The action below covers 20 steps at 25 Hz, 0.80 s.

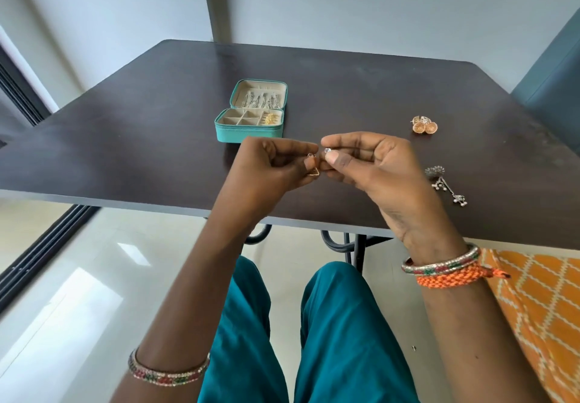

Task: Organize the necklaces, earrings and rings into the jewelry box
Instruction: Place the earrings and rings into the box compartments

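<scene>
An open teal jewelry box [248, 134] stands on the dark table, with silver necklaces hung in its lid and gold pieces in the right part of its tray. In front of it, above the table, my left hand [273, 167] pinches a small gold triangular earring [313, 173]. My right hand [370, 164] pinches a tiny clear-stone stud [327, 150] right beside it. The fingertips of both hands almost meet.
A pair of round gold earrings [425, 126] lies on the dark table [125, 151] at the right. Closer to me on the right lie silver dangling earrings [445, 183]. The table's near edge runs under my wrists; my knees are beneath it.
</scene>
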Motion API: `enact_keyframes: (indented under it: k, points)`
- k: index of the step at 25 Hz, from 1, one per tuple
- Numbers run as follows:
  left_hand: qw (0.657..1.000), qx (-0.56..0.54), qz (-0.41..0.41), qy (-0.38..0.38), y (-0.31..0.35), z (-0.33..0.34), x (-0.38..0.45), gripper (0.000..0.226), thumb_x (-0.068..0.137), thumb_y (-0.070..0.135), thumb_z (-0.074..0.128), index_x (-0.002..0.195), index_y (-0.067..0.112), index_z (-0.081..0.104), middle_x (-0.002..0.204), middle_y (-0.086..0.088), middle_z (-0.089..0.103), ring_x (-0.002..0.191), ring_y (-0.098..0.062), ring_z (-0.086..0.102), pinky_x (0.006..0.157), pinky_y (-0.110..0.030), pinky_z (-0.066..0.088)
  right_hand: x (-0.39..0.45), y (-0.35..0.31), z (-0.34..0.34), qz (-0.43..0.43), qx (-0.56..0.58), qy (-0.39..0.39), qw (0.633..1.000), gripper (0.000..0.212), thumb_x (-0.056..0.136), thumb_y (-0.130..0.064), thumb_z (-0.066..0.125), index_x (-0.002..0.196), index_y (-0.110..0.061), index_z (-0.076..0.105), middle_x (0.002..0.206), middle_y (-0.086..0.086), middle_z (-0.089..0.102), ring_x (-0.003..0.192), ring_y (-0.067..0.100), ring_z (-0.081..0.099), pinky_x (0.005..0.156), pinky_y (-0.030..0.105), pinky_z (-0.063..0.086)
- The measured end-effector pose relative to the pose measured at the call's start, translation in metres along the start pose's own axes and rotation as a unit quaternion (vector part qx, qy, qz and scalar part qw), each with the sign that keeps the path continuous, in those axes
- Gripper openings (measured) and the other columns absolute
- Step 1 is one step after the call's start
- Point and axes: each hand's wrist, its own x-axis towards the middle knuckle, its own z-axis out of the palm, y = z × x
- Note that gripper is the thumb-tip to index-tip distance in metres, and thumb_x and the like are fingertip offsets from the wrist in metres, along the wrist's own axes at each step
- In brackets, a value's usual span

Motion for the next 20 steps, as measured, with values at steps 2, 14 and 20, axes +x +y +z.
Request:
enact_keyframes:
  k: [2,14,20]
  points:
    - [0.997,0.04,0.013,0.06,-0.007,-0.004,0.004,0.019,0.085,0.005,0.064,0.104,0.004,0.069,0.089,-0.006,0.073,0.076,-0.008,0.071,0.068,-0.017,0.056,0.007,0.006,0.013,-0.006,0.005,0.028,1.0,0.013,0.085,-0.004,0.066,0.094,-0.013,0.071,0.086,0.006,0.074,0.078,0.012,0.071,0.069,0.02,0.055]
    - [0.962,0.158,0.008,0.222,-0.012,-0.101,0.072,0.045,0.079,0.008,0.074,0.117,0.02,0.055,0.076,-0.006,0.071,0.061,-0.007,0.065,0.063,-0.026,0.054,0.119,-0.009,0.093,-0.098,-0.11,0.008,0.989,0.025,0.074,0.0,0.076,0.065,-0.021,0.064,0.059,0.001,0.066,0.048,0.005,0.059,0.058,0.027,0.056]
    - [0.963,0.209,-0.027,0.167,-0.04,-0.106,0.081,0.062,0.078,0.003,0.071,0.132,0.02,0.047,0.081,-0.007,0.072,0.074,-0.012,0.065,0.082,-0.031,0.053,0.122,0.033,0.102,-0.033,-0.141,-0.015,0.989,0.027,0.076,-0.001,0.075,0.064,-0.024,0.065,0.067,0.006,0.071,0.069,0.019,0.07,0.073,0.045,0.06]
